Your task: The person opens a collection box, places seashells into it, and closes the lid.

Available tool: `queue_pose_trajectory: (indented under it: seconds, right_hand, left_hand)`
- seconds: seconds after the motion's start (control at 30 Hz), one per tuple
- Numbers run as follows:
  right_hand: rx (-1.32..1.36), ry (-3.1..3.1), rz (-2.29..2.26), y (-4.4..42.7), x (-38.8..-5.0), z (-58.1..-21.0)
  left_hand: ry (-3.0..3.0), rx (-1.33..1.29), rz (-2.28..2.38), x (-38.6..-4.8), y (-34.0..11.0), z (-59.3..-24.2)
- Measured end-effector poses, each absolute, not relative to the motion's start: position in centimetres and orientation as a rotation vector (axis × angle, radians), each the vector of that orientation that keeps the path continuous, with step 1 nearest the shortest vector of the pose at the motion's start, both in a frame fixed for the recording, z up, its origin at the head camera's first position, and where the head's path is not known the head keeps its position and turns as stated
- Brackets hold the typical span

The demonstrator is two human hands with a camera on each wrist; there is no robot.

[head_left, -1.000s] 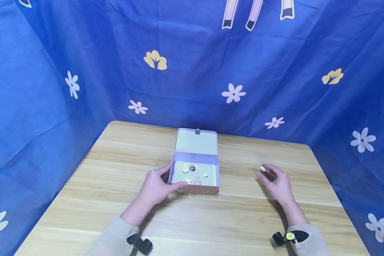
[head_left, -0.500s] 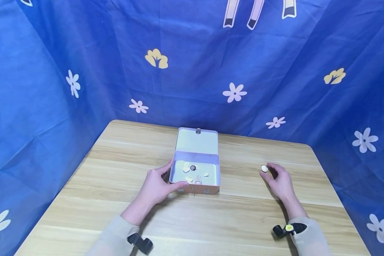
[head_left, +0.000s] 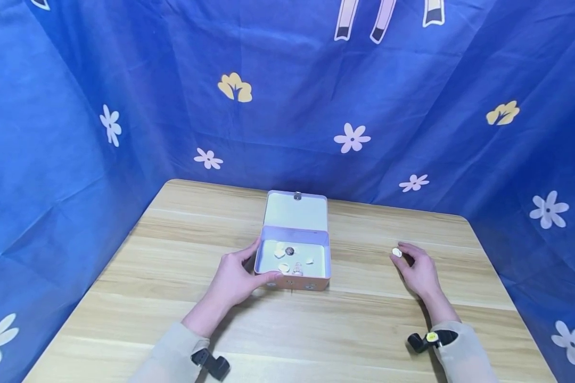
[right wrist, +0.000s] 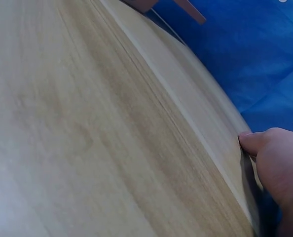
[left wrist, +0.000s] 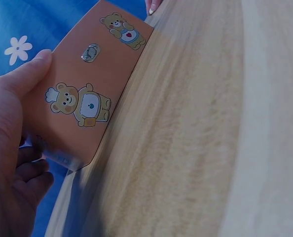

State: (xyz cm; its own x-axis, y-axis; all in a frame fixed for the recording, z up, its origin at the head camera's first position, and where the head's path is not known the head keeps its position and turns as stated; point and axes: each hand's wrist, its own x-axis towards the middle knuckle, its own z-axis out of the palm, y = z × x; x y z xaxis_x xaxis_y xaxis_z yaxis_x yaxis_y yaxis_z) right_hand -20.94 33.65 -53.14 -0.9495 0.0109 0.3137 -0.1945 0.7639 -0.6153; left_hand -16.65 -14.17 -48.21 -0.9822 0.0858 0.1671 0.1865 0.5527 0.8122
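Note:
A small tin box (head_left: 292,282) with its lid (head_left: 295,211) raised stands mid-table. In the left wrist view its orange front (left wrist: 94,91) shows bear pictures and a metal clasp. My left hand (head_left: 235,277) grips the box at its left front corner, thumb over the front rim. Inside lie several small pieces: whitish flat ones, a dark round one (head_left: 289,251) and a clear one (head_left: 297,269). Off to the right, my right hand (head_left: 418,271) pinches a small white round piece (head_left: 396,252) low over the table. The right wrist view shows the thumb (right wrist: 257,143); the piece is hidden there.
The wooden table (head_left: 354,330) reaches out on every side of the box. A blue cloth (head_left: 287,122) with flowers hangs behind the table and along both sides. A dark camera on a strap sits at each wrist.
The right hand has shifted very slightly and turned the small white piece between its fingertips, so its face shows more. The left hand and the box stay as they were.

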Motion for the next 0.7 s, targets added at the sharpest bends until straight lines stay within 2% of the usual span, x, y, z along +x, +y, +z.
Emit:
queue_pose_trajectory:
  seconds: [0.5,0.7]
  right_hand:
    - [0.07,-2.667,1.022,32.2,-20.2,-51.0]
    - [0.151,-2.661,1.153,30.3,-19.8,-49.2]
  left_hand:
    - [-2.664,-0.248,-1.424,-16.6,-14.2,-48.1]
    - [-2.67,-0.247,-1.412,-16.6,-14.2,-48.1]
